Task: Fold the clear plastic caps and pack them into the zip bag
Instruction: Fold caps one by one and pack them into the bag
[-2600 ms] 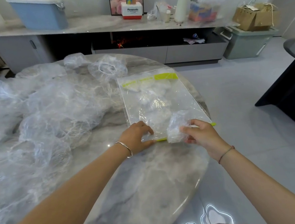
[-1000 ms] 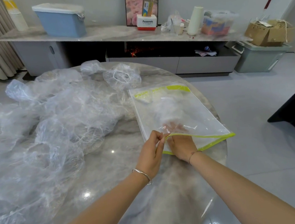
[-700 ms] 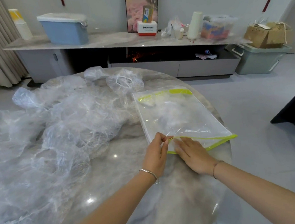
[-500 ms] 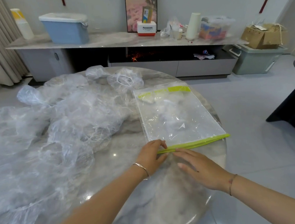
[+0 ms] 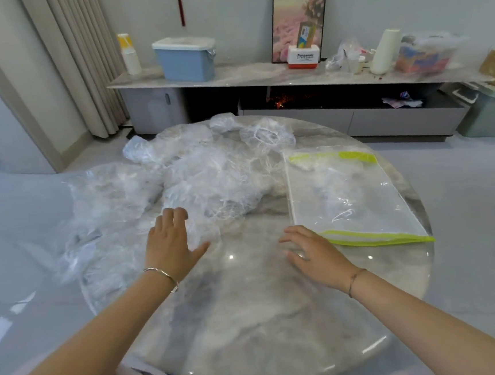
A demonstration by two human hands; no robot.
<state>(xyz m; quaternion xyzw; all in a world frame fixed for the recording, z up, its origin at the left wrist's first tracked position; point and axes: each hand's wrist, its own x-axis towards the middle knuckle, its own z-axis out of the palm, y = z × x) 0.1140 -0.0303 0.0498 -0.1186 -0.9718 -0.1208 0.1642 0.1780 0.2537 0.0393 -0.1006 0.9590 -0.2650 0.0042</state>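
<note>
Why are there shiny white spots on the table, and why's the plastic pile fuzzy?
Head view: lights probably glint off the glossy grey marble table; the heap of crumpled clear plastic caps looks smeared, likely camera motion.

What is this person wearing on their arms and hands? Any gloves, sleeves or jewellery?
No gloves, and no sleeves in view: both forearms are bare. The wrist of the left hand carries a thin silver metal bangle. The wrist of the right hand carries a thin dark cord bracelet.
</note>
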